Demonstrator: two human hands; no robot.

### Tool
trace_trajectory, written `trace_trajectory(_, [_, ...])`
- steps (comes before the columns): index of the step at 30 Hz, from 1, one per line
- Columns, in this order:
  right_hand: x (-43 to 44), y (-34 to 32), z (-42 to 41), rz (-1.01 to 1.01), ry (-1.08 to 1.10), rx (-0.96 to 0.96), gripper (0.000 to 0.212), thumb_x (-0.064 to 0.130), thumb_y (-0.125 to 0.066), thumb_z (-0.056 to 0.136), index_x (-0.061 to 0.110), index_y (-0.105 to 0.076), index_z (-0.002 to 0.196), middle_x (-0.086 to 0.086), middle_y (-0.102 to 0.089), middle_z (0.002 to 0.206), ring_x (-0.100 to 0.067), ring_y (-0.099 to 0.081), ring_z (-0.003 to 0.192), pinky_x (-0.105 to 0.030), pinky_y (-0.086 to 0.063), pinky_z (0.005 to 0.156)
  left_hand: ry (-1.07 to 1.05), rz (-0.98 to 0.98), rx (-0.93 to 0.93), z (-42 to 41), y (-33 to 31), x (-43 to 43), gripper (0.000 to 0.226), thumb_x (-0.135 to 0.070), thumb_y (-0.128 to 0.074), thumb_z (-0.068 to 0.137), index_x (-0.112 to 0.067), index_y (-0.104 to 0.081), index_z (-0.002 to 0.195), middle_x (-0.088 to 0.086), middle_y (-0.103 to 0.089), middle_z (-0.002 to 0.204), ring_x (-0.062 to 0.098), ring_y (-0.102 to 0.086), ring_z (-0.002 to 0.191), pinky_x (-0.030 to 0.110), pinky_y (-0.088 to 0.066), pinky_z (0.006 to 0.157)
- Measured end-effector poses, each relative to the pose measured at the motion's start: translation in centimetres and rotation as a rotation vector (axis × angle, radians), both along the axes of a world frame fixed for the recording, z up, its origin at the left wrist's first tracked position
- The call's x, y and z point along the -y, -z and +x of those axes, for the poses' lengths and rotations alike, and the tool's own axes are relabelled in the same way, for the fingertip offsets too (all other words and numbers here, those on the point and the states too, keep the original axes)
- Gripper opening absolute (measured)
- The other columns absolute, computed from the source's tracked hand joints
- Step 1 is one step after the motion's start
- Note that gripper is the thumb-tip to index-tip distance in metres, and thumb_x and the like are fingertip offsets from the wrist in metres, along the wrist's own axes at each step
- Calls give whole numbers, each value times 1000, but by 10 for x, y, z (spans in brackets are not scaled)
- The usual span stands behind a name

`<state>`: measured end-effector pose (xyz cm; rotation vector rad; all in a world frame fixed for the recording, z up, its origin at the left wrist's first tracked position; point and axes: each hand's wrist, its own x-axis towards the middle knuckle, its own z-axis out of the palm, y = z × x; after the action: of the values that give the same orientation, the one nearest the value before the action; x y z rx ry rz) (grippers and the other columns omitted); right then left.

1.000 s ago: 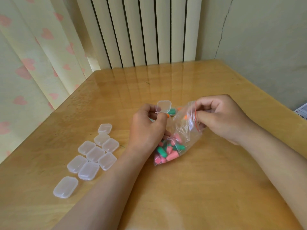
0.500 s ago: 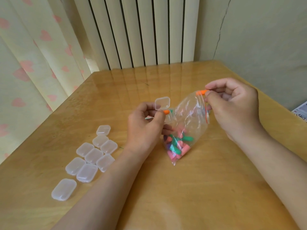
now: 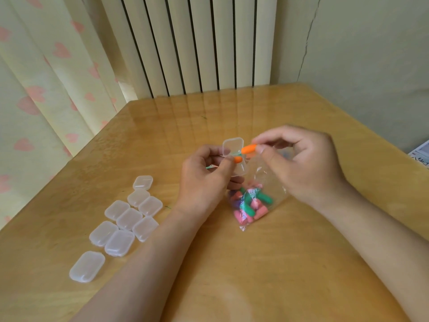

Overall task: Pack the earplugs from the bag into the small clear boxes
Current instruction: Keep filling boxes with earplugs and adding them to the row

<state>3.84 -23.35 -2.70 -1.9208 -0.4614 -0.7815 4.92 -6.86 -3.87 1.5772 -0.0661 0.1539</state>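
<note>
A printed sheet (image 3: 420,154) at the right edge of the table (image 3: 232,263) carries dark print too small to read. The right hand (image 3: 299,163) pinches an orange earplug (image 3: 248,149) between thumb and forefinger, its other fingers curled. The plug's long axis lies nearly level, left to right, with its free end pointing left and slightly down toward the open clear box (image 3: 239,169). The left hand (image 3: 204,182) grips that box above the table with curled fingers, and the lid (image 3: 232,146) stands up on the far side. A second orange earplug (image 3: 238,159) shows at the box's rim beside the thumb. The bag (image 3: 267,182) lies just beneath both hands, with pink, green and purple earplugs (image 3: 249,203) heaped at its near end. Closed clear boxes (image 3: 128,218) cluster well to the left.
</note>
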Motion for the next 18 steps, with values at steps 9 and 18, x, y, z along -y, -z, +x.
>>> trace_trajectory(9, [-4,11,3,-144,-57,-92,20,4,-74,85,24,-78,88,12,-73,85,-8,-66,85,-12,-46,79,60,-87,-17,0,-2,-4,10,0,-59,95,-1,-64,104,29,-69,93,31,-73,65,31,-59,57])
trace_trajectory(18, [-5,16,7,-136,-69,-111,15,6,-77,84,18,-81,92,7,-70,89,-12,-66,85,-22,-52,76,112,-118,-25,1,0,-5,11,3,-58,94,0,-63,103,28,-70,90,30,-72,65,32,-59,57])
